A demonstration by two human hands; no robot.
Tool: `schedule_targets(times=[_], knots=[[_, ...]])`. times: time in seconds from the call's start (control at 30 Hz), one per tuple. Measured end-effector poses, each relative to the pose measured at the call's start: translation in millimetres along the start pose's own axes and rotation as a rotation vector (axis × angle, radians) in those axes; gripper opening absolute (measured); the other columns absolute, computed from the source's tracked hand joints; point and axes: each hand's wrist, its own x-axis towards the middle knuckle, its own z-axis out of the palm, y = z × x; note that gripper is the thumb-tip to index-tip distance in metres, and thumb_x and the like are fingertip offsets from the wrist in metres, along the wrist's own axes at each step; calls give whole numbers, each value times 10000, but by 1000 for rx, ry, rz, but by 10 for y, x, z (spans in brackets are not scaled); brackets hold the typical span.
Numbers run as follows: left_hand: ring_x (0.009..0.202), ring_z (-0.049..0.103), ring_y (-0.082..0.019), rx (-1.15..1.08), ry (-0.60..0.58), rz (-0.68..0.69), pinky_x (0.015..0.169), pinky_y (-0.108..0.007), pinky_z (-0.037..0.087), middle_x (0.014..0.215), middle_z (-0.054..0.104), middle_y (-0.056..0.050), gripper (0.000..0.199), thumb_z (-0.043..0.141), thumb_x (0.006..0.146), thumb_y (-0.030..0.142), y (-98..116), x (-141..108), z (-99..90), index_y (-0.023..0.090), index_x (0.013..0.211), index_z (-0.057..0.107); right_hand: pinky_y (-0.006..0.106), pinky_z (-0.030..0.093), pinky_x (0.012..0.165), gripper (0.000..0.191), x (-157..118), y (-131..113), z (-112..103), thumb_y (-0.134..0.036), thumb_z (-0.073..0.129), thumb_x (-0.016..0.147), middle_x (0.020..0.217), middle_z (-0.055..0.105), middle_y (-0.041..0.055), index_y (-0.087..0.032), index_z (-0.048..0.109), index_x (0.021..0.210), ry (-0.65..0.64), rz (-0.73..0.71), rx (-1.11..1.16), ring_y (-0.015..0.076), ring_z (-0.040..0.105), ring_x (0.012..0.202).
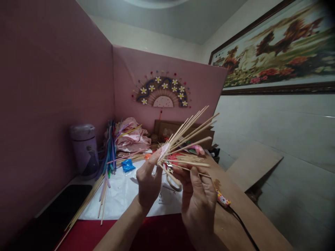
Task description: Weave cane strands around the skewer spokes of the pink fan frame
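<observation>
My left hand point(149, 181) is closed around the narrow base of a half-round bundle of thin wooden sticks point(187, 130). A small pale pink patterned piece point(164, 151) covers that base, and the sticks fan out from it up and to the right. Thumb and fingers of my right hand point(199, 195) pinch one of the lowest sticks point(205, 175) partway along its length. Behind the hands, partly hidden, lie scissors point(174, 184) on a white sheet point(120, 195).
A finished fan with flowers point(164, 87) hangs on the pink partition point(125, 69). Pipe cleaners point(110, 146), a purple bottle point(85, 150), pink cloth point(134, 134) and a blue packet point(128, 165) stand left. On the right lies a flower-patterned tool point(223, 199) with a black cord.
</observation>
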Motion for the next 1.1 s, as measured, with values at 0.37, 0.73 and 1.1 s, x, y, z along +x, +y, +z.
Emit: schedule_targets(times=[0.37,0.73,1.1], knots=[[1094,555,-247,80,-46,291,896,-418,461,1112,647,-109,383,560,731,40,-52,23,-61,199,1079,588,208,549,555,205,142,-15,-85,-218,738,615,698,703,-8,-161,642,786,175,243,199,115,657,574],[1065,576,-234,115,-43,329,865,-407,482,1105,651,-113,341,531,753,57,-21,23,-70,201,1058,577,166,544,499,266,171,-11,-119,-195,789,549,703,706,-28,-175,629,759,158,313,281,102,655,561],[1057,581,-228,64,-25,277,868,-399,485,1114,647,-105,373,562,742,64,-27,-6,-33,212,1084,577,141,539,497,175,235,43,-107,-238,744,645,621,680,-35,-159,604,714,161,398,270,81,643,534]])
